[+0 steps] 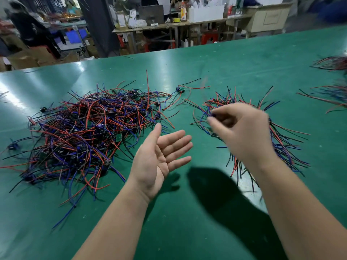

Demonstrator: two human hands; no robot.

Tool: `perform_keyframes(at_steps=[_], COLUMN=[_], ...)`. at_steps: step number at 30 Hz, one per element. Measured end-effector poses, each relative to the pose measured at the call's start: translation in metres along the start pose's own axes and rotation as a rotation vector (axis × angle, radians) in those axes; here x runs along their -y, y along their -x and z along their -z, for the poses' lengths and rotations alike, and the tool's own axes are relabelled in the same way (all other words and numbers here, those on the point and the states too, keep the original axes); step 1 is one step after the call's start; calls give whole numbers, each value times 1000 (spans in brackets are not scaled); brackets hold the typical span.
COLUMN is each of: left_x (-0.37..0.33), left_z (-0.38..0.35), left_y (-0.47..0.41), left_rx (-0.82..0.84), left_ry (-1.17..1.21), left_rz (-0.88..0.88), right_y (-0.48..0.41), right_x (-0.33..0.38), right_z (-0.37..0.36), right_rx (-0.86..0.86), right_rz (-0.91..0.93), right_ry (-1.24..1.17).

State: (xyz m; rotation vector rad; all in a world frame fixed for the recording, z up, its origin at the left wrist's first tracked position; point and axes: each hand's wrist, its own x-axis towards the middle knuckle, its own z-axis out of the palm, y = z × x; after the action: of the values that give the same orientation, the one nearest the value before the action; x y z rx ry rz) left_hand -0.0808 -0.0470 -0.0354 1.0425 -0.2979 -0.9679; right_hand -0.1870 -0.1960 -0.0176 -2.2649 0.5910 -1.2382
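Note:
A big tangled heap of red, blue and black wires with small circuit boards (84, 132) lies on the left of the green table (187, 212). A smaller, fanned-out pile of the same wired boards (234, 102) lies to the right. My left hand (159, 158) hovers between the piles, palm up, fingers straight and empty. My right hand (242, 128) is blurred above the smaller pile, fingers curled, and pinches a small dark part (213, 115) between thumb and fingertips; its wires cannot be made out.
A single wired board (180, 90) lies alone behind the piles. More wire bundles (330, 94) lie at the right edge. Beyond the table's far edge stand cluttered workbenches (178, 25) and a person (32, 29) at the back left.

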Motion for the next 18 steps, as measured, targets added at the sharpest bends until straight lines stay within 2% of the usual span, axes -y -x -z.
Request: perform_keyframes(at_steps=[2,4,7,8,10,14,18], left_x=[-1,-2,-1,0,1,2,1], left_z=[4,10,29,35,45,50,52], left_y=[-3,-7,-11,-11,-11,-11,-15], left_rx=[-141,-358,-619,-675,-753,-760,-765], left_ry=[-63,-305,-1104,-1364,-1640,-1777,-1760], left_rz=[-38,-134,-362,-369,-237,38,87], right_y=[-12,-21,-25,-24,-22,-21,-21], right_x=[-16,-36,-62,-68,-77,-79,-68], right_z=[15,29,43,44,44,39,31], right_rx=[-92,-124,-59,0,133,216,269], right_rz=[-58,-190,-395,-455,-568,-657,-621], right_ry=[149,271,431,476,559,622,670])
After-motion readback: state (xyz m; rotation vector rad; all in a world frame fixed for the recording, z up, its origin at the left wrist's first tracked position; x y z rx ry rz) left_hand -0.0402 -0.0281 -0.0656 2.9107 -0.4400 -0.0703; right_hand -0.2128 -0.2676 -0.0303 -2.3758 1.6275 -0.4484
